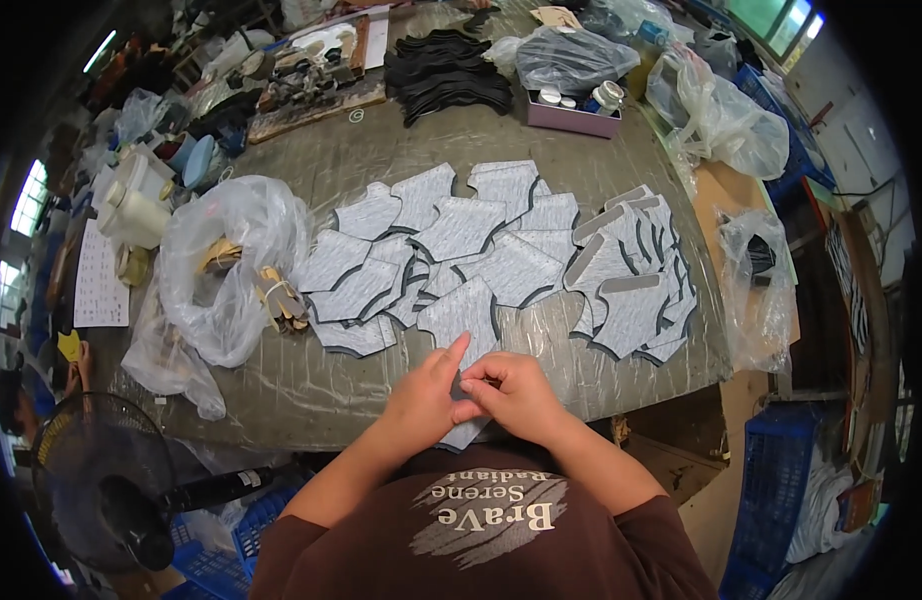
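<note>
At the table's near edge, a light grey cut-out piece with curved sides and a dark underside lies between my hands. My left hand is closed on its narrow lower part, with one finger stretched up along the face. My right hand pinches at the piece's right side; its fingertips meet the left hand's and hide what is between them. The lower tip pokes out below both hands. Just beyond, a loose heap of similar grey pieces spreads over the table, with an overlapping pile to the right.
On the left of the table sit a clear plastic bag, a tied bundle of tan strips and a whitish jar. Stacked black pieces and a purple box stand at the back. A fan is at lower left.
</note>
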The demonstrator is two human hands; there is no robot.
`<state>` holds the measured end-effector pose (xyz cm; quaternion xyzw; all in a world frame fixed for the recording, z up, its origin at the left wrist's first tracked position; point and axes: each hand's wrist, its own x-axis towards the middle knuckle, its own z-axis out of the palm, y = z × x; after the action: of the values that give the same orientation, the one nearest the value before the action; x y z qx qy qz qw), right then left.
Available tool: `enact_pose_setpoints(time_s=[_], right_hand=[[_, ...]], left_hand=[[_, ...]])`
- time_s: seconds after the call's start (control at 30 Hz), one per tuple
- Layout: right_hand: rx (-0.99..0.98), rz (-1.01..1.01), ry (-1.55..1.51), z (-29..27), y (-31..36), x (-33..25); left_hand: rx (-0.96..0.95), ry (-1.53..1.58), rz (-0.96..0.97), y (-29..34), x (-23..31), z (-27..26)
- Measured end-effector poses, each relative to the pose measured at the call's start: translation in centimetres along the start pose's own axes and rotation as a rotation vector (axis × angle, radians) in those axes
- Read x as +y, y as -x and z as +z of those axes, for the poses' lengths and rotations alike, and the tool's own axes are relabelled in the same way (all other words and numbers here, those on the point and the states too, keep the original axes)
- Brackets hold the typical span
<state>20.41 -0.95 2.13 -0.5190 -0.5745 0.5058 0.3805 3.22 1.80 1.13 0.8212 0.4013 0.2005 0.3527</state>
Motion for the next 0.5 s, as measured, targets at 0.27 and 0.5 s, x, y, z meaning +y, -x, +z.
enact_pose_setpoints(time_s=[0.27, 0.5], right_hand=[[-0.150, 0.348, -0.584, -0.6, -0.5, 0.3], [-0.150, 0.372, -0.857, 0.1, -0.5, 1.3]], left_hand=[[-0.023, 0.219, 0.080, 0.0, -0.1, -0.1], [-0.101, 0.764, -0.093, 0.2, -0.8, 0.5]])
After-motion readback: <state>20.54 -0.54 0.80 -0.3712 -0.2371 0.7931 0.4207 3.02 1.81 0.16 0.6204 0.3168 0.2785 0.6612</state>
